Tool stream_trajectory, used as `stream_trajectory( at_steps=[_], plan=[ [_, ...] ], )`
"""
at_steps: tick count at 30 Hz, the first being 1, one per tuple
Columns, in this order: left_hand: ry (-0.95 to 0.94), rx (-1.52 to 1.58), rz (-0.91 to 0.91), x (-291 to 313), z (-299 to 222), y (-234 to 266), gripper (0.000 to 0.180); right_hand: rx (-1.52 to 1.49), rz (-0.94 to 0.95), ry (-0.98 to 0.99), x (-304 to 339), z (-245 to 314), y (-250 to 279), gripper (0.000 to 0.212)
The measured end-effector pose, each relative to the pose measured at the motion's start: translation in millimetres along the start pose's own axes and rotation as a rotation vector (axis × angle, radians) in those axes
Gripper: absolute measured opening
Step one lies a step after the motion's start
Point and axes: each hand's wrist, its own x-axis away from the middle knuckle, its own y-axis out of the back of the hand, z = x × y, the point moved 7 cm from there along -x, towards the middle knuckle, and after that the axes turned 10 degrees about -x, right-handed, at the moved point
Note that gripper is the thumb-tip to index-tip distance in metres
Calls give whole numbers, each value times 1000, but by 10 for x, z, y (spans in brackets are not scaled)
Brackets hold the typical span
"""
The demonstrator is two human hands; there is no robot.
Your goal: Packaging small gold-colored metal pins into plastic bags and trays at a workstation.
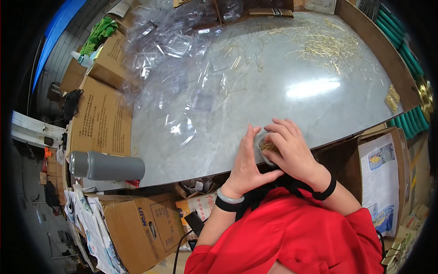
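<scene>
At the near edge of the grey table (pixel 237 123), a small clear plastic container (pixel 263 140) with thin gold-coloured pins (pixel 269 146) sits between my hands. My right hand (pixel 292 150) curls over it from the right, fingers bent around its far side and top. My left hand (pixel 247 169) stands along its left side, fingers stretched upward and thumb reaching right. Whether the left palm presses on the container cannot be made out. Farther off, a loose heap of gold pins (pixel 331 50) is spread across the back right.
Many clear plastic boxes (pixel 178 45) pile up at the back left. A grey bottle (pixel 109 166) lies on its side at the left edge. Cardboard boxes (pixel 102 118) flank the table, and a board (pixel 388 41) borders its right side. A small gold bundle (pixel 392 98) lies near the right corner.
</scene>
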Motion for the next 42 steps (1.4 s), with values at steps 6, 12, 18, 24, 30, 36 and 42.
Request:
stream_trajectory(
  at_steps=[6,12,18,24,30,36,42],
  plan=[
    [64,194,22,16,133,10,133,259,-21,35,154,200,146,55],
    [202,527,-133,46,193,1,114,183,-178,35,187,106,62,57],
    [235,488,-293,122,270,56,65,215,-158,2,50,50,89,54],
    [224,119,-192,80,216,72,51,252,-119,-10,39,31,26,56],
    [112,-165,-126,-20,81,11,52,115,-28,-45,35,-18,15,62],
    [34,-362,-1,-124,-36,-90,58,-498,-6,-318,82,-381,212,60],
    [18,-470,30,-110,-102,-164,54,-199,-233,-199,127,-342,229,46]
  ],
)
